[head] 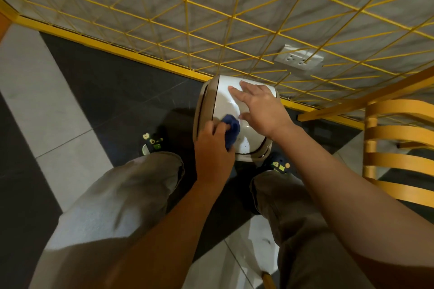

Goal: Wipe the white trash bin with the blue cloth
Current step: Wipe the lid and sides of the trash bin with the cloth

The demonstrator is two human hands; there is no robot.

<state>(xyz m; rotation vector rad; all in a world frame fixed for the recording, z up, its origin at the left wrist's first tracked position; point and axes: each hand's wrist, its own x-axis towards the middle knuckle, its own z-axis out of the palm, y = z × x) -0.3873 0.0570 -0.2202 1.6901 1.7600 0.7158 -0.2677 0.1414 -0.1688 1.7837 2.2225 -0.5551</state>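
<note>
The left hand is gripping the cloth against the bin lid's near edge, while the right hand is lying flat beyond it, steadying.

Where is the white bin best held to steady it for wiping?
Its top, from above, near the far edge: the white trash bin has a broad, domed lid, too wide to wrap, so a flat palm suits. The right hand rests there.
</note>
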